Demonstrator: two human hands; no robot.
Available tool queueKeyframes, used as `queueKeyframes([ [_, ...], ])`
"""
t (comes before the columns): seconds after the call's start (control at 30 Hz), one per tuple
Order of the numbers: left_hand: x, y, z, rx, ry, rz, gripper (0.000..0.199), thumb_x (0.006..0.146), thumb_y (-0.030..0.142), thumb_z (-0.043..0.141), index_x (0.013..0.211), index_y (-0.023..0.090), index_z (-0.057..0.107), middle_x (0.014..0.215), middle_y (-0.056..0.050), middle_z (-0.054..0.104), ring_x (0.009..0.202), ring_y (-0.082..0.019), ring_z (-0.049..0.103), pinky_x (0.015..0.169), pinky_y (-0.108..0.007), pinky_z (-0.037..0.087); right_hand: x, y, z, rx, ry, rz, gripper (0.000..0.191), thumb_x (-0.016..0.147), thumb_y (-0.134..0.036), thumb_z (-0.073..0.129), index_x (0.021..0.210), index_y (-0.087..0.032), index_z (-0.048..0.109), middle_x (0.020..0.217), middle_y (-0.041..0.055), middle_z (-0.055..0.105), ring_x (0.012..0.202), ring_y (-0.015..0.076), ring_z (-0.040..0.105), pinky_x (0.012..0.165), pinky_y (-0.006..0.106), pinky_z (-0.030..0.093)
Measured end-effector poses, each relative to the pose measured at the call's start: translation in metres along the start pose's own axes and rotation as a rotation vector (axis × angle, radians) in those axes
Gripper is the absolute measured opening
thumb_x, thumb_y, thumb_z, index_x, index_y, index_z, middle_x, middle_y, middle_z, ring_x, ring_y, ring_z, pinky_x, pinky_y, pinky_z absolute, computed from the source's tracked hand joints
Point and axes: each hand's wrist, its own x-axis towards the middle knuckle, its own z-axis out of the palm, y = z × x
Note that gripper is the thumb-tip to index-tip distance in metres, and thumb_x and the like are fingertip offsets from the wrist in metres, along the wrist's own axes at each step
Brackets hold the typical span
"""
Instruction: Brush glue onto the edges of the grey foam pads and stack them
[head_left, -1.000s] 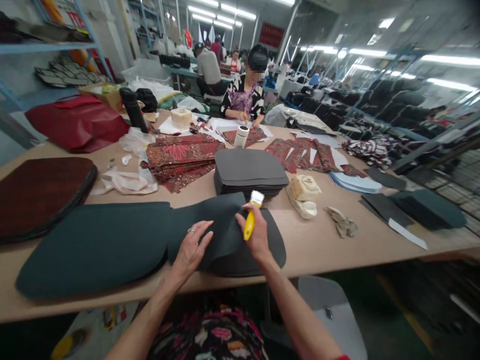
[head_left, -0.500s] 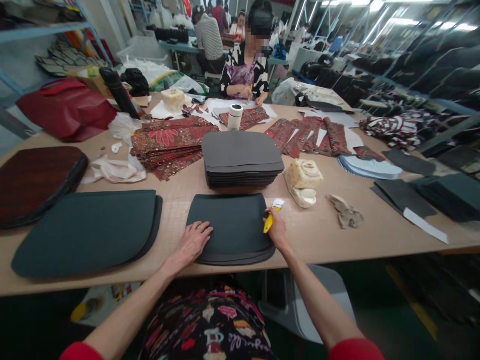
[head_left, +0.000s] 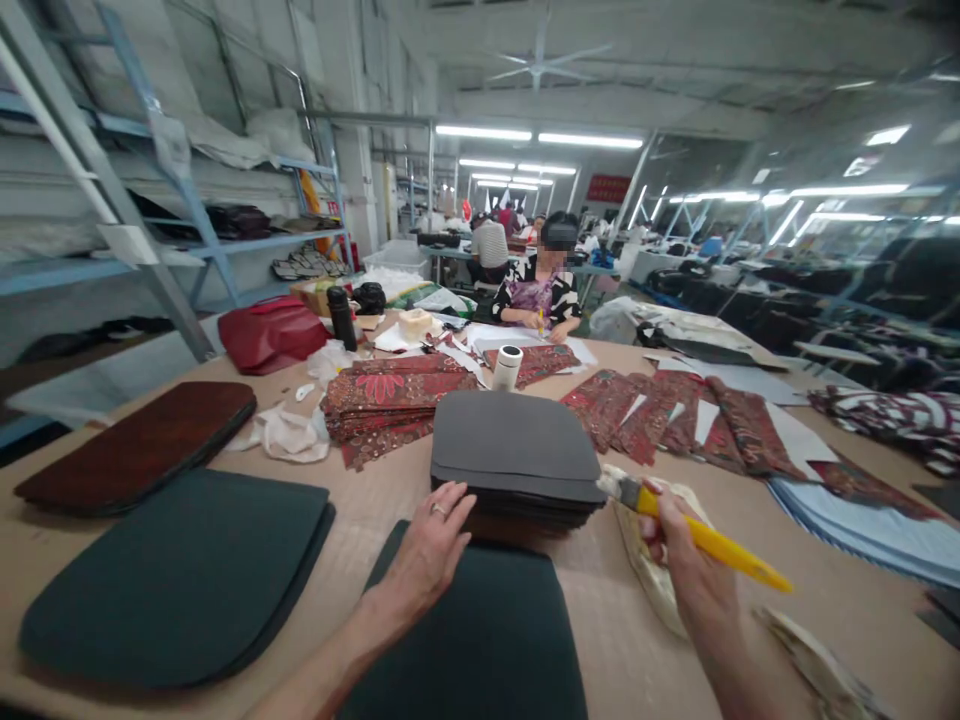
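My right hand [head_left: 694, 560] is closed round the yellow handle of a paintbrush [head_left: 739, 558]. The brush's whitish bristles are beside the right front corner of a stack of grey panels [head_left: 517, 440]. At the stack's left front edge, my left hand [head_left: 431, 545] has its fingers stretched out; whether they touch the stack I cannot tell. Beneath that hand and wrist lies a dark green panel pile [head_left: 480, 640] near the table's front. A cream-coloured dish [head_left: 637, 555], partly hidden by my right hand, sits on the table.
Larger dark green panels [head_left: 172, 580] and brown panels [head_left: 150, 440] lie to the left. Red patterned pieces [head_left: 382, 400] and a white cup [head_left: 508, 368] stand behind the stack. Light blue pieces [head_left: 862, 530] lie right. Across the table a person [head_left: 540, 290] works.
The view has tilted upward. My right hand has raised the brush from the dark green pile's right edge to the grey stack's corner. My left hand has moved forward towards the grey stack.
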Motion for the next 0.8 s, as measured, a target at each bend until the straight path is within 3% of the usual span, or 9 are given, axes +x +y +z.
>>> queueKeyframes([
  [0.13,0.072,0.021,0.013,0.027,-0.146,0.031,0.046,0.086,0.022,0.051,0.131,0.017,0.044,0.143,-0.011,0.041,0.135,-0.025,0.031,0.111,-0.043,0.03,0.048,-0.045,0.069,0.391,-0.207,0.057,0.055,0.072,-0.051,0.064,0.111,-0.012,0.059,0.053,-0.0054,0.05,0.044,0.008,0.042,0.042,0.021,0.033],
  [0.23,0.105,0.02,0.035,0.029,-0.18,-0.001,0.057,0.083,0.039,0.057,0.132,0.014,0.044,0.144,-0.015,0.038,0.136,-0.032,0.028,0.11,-0.05,0.027,0.063,-0.071,0.115,0.362,-0.363,-0.012,0.053,0.072,-0.049,0.065,0.108,-0.01,0.062,0.048,-0.0064,0.048,0.04,0.0071,0.04,0.04,0.021,0.033],
  [0.33,0.122,0.002,0.047,0.014,-0.175,-0.054,0.061,0.08,0.048,0.057,0.131,0.017,0.045,0.144,-0.017,0.038,0.135,-0.035,0.028,0.109,-0.055,0.026,0.085,-0.073,0.136,0.227,-0.389,-0.145,0.051,0.076,-0.049,0.061,0.112,-0.013,0.06,0.054,-0.0045,0.053,0.044,0.0088,0.046,0.045,0.022,0.041],
  [0.43,0.138,-0.034,0.043,0.012,-0.129,-0.158,0.06,0.082,0.051,0.052,0.133,0.02,0.043,0.145,-0.015,0.037,0.136,-0.034,0.026,0.108,-0.054,0.026,0.125,-0.044,0.134,0.079,-0.294,-0.252,0.053,0.081,-0.051,0.052,0.12,-0.015,0.055,0.07,0.001,0.063,0.05,0.0116,0.055,0.054,0.027,0.047],
  [0.5,0.154,-0.068,0.035,0.039,-0.07,-0.279,0.056,0.089,0.045,0.043,0.136,0.015,0.038,0.146,-0.019,0.034,0.136,-0.036,0.024,0.107,-0.058,0.023,0.155,-0.013,0.125,-0.079,-0.207,-0.266,0.053,0.083,-0.052,0.044,0.121,-0.016,0.053,0.08,0.0042,0.065,0.056,0.014,0.059,0.059,0.03,0.049],
  [0.6,0.187,-0.114,0.029,0.058,-0.056,-0.32,0.049,0.093,0.035,0.033,0.135,0.01,0.036,0.145,-0.02,0.035,0.135,-0.033,0.028,0.107,-0.052,0.026,0.187,0.032,0.114,-0.356,-0.07,-0.21,0.045,0.079,-0.052,0.045,0.104,-0.018,0.061,0.086,0.0079,0.066,0.072,0.0205,0.062,0.07,0.034,0.047],
  [0.7,0.221,-0.137,0.035,0.05,-0.132,-0.224,0.041,0.093,0.034,0.034,0.128,0.015,0.045,0.137,-0.014,0.047,0.127,-0.026,0.042,0.104,-0.042,0.032,0.194,0.062,0.108,-0.471,0.011,-0.13,0.037,0.071,-0.053,0.055,0.086,-0.019,0.062,0.078,0.0084,0.066,0.075,0.0256,0.061,0.072,0.037,0.043],
  [0.8,0.245,-0.138,0.05,0.058,-0.209,-0.213,0.037,0.092,0.039,0.035,0.116,0.018,0.053,0.122,-0.014,0.06,0.114,-0.03,0.053,0.099,-0.053,0.033,0.18,0.078,0.102,-0.512,0.037,-0.083,0.038,0.072,-0.056,0.054,0.084,-0.02,0.059,0.077,0.0081,0.065,0.073,0.0259,0.06,0.07,0.037,0.042],
])
